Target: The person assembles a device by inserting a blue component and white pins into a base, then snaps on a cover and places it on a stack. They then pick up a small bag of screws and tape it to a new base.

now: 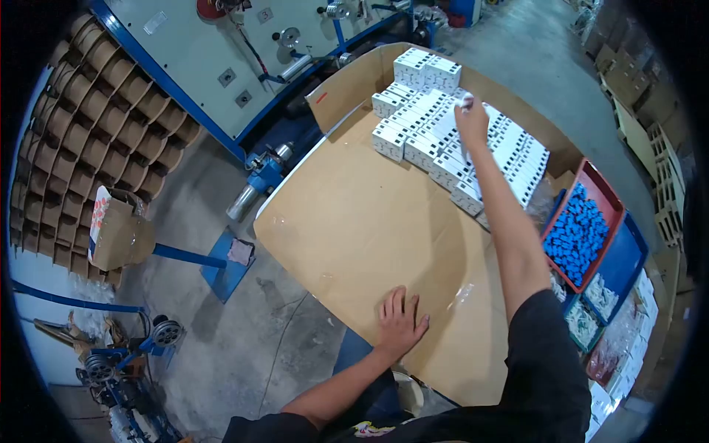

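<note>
Curled at the tips over a small white piece [464, 102] with the right hand [471, 122], arm stretched far out; impossible to tell whether truly gripping or only touching. Just beneath and around it, white boxes [421, 136] stacked in rows at the far end of the cardboard-covered table [369, 221]. Spread flat and released with the left hand [399, 323], palm down on bare cardboard at the near edge, well apart from the boxes. Right of the table, a red tray [607, 193] full of small blue parts [580, 232], just beside a blue tray [628, 262]. Off to the left, stacked cardboard spools [96, 125] and a taped carton [122, 236].
</note>
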A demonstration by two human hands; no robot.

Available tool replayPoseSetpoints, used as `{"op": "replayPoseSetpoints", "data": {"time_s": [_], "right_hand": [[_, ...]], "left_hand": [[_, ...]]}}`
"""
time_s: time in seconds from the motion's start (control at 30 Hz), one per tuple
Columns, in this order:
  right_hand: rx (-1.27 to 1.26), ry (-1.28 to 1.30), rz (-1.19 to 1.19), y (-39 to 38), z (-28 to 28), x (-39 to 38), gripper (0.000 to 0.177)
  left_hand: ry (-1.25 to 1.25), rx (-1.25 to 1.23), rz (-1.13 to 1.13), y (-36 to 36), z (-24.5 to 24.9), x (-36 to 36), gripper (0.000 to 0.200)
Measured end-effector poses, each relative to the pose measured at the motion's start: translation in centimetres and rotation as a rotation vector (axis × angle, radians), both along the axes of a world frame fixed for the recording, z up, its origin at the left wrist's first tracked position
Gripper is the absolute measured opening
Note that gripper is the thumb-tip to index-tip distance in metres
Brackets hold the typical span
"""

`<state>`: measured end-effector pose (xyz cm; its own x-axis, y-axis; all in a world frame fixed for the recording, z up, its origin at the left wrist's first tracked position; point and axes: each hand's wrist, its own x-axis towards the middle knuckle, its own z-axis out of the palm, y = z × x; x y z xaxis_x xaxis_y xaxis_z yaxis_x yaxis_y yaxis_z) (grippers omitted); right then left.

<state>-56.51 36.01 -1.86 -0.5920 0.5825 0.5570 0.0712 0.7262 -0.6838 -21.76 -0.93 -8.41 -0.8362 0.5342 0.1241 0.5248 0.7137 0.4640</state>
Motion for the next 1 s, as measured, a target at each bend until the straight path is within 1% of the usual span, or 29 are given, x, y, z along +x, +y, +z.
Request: {"op": "replayPoseSetpoints", "data": {"time_s": [0.03, 0.07, 0.1, 0.13, 0.17, 0.2, 0.23, 0.27, 0.33, 0.4, 0.43, 0.5, 0.57, 0.6, 0.67, 0.7, 0.73, 0.77, 0.8, 0.83, 0.87, 0.9, 0.93, 0.97, 1.0], "right_hand": [[-0.097, 0.009, 0.03, -1.8, 0.1, 3.2, 0.035], [-0.099, 0.006, 0.022, -3.6, -0.1, 7.0, 0.026], [-0.374, -0.013, 0.129, -6.2, -2.5, 14.5, 0.024], [-0.263, 0.028, 0.098, -8.4, -3.2, 19.2, 0.023], [-0.565, -0.098, 0.165, -10.6, -2.9, 24.6, 0.021], [-0.493, 0.003, 0.166, -12.0, -6.2, 29.0, 0.017], [-0.68, -0.079, 0.131, -14.4, -6.7, 34.2, 0.013], [-0.722, -0.02, 0.109, -17.0, -7.4, 39.3, 0.011], [-0.773, -0.205, 0.037, -21.1, -7.2, 48.7, 0.01], [-0.745, -0.254, 0.095, -24.1, -7.5, 56.5, 0.006], [-0.744, -0.256, 0.074, -24.4, -6.9, 59.0, 0.006], [-0.598, -0.388, 0.138, -25.7, -5.6, 65.3, 0.007], [-0.596, -0.361, 0.106, -25.8, -4.8, 69.2, 0.009], [-0.59, -0.357, 0.065, -25.6, -4.5, 70.8, 0.009], [-0.604, -0.319, -0.027, -25.3, -4.2, 73.2, 0.01], [-0.625, -0.29, -0.077, -25.3, -3.9, 74.2, 0.01], [-0.62, -0.297, -0.14, -25.4, -3.6, 75.0, 0.01], [-0.631, -0.297, -0.133, -25.3, -4.0, 75.4, 0.01], [-0.678, -0.24, -0.152, -25.2, -4.9, 76.1, 0.011], [-0.731, -0.191, -0.169, -25.3, -6.0, 76.8, 0.012], [-0.772, -0.159, -0.151, -24.9, -8.1, 77.2, 0.012], [-0.807, -0.123, -0.133, -24.6, -10.0, 77.0, 0.013], [-0.789, -0.131, -0.106, -25.6, -8.0, 76.4, 0.013], [-0.745, -0.153, -0.08, -26.3, -6.6, 75.5, 0.014], [-0.731, -0.152, -0.059, -26.5, -6.2, 74.9, 0.014]], "left_hand": [[0.008, 0.018, -0.008, -0.2, 0.1, -0.2, 0.056], [0.022, -0.017, -0.005, -0.4, 0.3, -0.4, 0.056], [0.042, -0.036, -0.01, -0.3, 0.9, 0.3, 0.056], [0.052, -0.051, -0.019, -0.4, 0.9, 0.3, 0.056], [0.058, -0.038, -0.031, -0.4, 0.9, 0.3, 0.056], [0.078, -0.014, -0.015, -0.3, 0.8, 0.2, 0.057], [0.086, 0.003, -0.001, -0.5, 0.7, 0.6, 0.057], [0.102, -0.001, -0.004, -0.6, 0.8, 0.7, 0.056], [0.108, 0.027, -0.003, -0.8, 0.4, 0.9, 0.056], [0.138, 0.07, 0.013, -0.6, -0.7, 1.0, 0.056], [0.151, 0.082, 0.02, -0.7, -1.1, 1.0, 0.056], [0.151, 0.117, 0.027, -0.7, -0.6, 1.4, 0.053], [0.258, 0.322, 0.033, -1.0, -0.5, 1.5, 0.042], [0.25, 0.314, 0.035, -1.0, -0.4, 2.1, 0.042], [-0.233, 0.644, -0.062, -1.1, -0.1, 4.2, 0.031], [-0.556, 0.71, -0.153, -1.2, 0.4, 6.9, 0.027], [-0.873, 0.768, -0.244, -1.0, 2.2, 9.9, 0.024], [-1.247, 0.897, -0.254, -1.5, 9.9, 14.7, 0.01], [-1.657, 0.877, -0.298, -2.6, 16.2, 18.3, 0.01], [-1.882, 0.745, -0.678, -3.9, 21.0, 20.2, 0.012], [-1.968, 0.779, -0.906, -4.8, 24.8, 23.1, 0.017], [-2.014, 0.781, -1.285, -5.1, 28.0, 24.3, 0.022], [-2.187, 0.735, -1.369, -5.7, 31.2, 26.0, 0.03], [-2.226, 0.757, -1.655, -5.3, 33.6, 26.9, 0.035], [-2.047, 1.096, -1.635, -5.7, 34.4, 29.6, 0.037]]}}
